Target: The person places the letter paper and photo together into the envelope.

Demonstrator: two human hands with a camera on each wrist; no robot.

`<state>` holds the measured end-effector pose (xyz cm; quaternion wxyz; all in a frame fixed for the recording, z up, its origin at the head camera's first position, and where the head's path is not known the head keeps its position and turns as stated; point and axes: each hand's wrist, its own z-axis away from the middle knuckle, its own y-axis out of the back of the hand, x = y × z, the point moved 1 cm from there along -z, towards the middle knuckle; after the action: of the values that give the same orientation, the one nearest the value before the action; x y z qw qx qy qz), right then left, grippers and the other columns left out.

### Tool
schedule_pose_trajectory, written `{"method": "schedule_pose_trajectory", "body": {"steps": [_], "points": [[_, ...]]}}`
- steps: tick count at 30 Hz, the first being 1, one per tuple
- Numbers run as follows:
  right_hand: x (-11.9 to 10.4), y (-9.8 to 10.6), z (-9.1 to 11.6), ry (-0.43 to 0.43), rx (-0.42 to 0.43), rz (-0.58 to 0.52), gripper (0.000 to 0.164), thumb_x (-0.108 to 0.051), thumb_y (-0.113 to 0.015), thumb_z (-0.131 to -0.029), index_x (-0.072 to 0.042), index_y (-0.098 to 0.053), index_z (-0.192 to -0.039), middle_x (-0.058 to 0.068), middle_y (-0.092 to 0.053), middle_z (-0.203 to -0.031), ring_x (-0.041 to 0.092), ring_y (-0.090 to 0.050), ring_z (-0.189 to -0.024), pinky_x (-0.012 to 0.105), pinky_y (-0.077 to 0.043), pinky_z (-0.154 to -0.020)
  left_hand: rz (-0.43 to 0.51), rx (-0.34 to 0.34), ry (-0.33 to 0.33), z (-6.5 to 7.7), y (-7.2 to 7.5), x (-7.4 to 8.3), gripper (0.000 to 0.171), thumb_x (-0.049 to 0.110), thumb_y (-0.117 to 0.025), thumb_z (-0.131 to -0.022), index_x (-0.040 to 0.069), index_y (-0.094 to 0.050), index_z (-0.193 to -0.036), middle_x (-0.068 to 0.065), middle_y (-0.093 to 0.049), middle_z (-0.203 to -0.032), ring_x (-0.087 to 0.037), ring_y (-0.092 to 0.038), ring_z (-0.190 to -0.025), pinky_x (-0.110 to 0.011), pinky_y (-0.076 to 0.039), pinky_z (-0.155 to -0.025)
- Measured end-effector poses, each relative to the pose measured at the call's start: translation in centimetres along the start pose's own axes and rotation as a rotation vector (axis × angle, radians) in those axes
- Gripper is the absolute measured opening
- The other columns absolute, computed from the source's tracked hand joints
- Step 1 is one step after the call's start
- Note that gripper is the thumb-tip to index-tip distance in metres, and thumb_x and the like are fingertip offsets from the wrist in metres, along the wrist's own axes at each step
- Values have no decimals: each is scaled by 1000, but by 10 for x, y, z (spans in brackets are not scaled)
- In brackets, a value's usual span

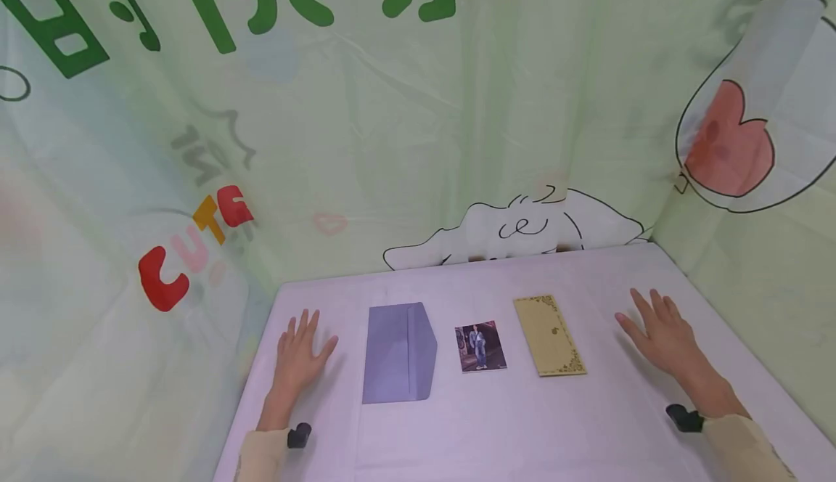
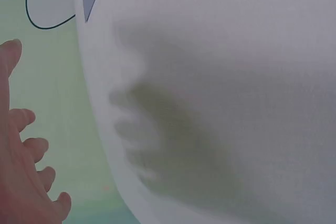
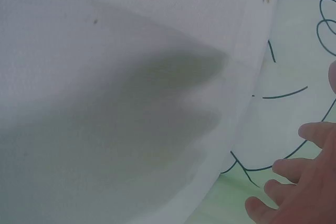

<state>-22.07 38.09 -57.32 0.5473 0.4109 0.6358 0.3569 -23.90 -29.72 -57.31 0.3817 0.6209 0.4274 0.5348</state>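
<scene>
A purple-blue envelope [image 1: 390, 355] lies on the table with its flap side toward the right. To its right is a small photo [image 1: 480, 346] of a standing person in blue clothes. Farther right lies a gold-coloured card [image 1: 548, 337] with dark ornament along its edges, slightly turned. My left hand [image 1: 300, 358], fingers spread, hovers left of the envelope and holds nothing. On the other side my right hand [image 1: 666, 333] is likewise spread and bare, to the right of the gold card. Each wrist view shows its hand's fingers and a shadow on the cloth; only corners of envelope and card appear there.
A pale lilac cloth covers the table [image 1: 457, 438]. Behind it and at both sides hangs a light green printed curtain [image 1: 405, 141] with letters and cartoon drawings. Both wrists carry a small black device, the left one [image 1: 299, 435] and the right one [image 1: 684, 418].
</scene>
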Motion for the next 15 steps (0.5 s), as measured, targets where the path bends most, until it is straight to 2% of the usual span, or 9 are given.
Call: {"method": "schedule_pose_trajectory", "body": {"steps": [5,15], "points": [[-6,-1,-1,10,5,-4,78,-48,-38,-105,5,-15,-157,45,-10,-155,64,-4,-144,82,-17,-102,18,40,-19,-2,-3,5,81,55,-56,-96,11,-31,-158,-21,-25,-165,-48,-17,-152,-65,-15,-120],[-17,-6,-4,21,-1,-16,77,-48,-38,-105,3,-15,-158,43,-12,-156,64,-6,-144,81,-17,-102,37,26,-25,-3,-10,18,81,57,-56,-95,13,-30,-159,-20,-23,-165,-47,-15,-153,-66,-16,-119]]}}
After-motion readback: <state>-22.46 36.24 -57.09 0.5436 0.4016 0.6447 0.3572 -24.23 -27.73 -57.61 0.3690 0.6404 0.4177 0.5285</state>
